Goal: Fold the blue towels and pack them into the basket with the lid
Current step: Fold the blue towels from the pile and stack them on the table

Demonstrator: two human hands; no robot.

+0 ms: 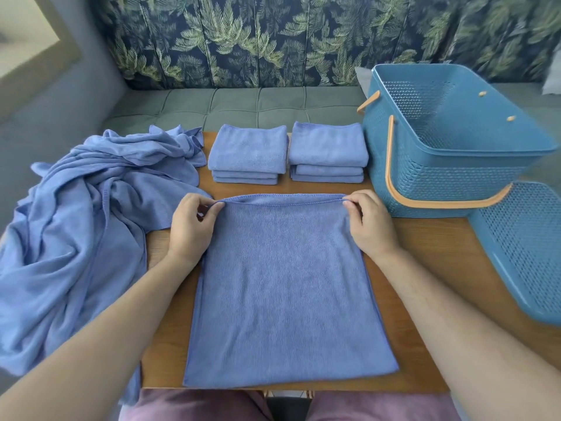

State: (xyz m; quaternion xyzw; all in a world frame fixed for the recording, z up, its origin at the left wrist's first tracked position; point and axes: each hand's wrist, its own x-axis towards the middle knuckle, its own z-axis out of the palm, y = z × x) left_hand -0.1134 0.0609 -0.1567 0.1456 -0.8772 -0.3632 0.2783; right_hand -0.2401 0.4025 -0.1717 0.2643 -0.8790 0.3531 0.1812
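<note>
With the left hand [194, 226] and right hand [368, 223] each pinching a far corner of the towel [285, 293], which lies flat at the table's [425, 238] near edge, an uneven pull may skew the fold, and a loose pinch may drop a corner.

Brown wooden table [425, 238] sits right up against a grey-green tufted sofa seat [236, 101]. The backrest [243, 41] behind it is dark navy with a green palm-leaf print. Upper left there's a bright framed patch [24, 34], too blurry to call.
</note>
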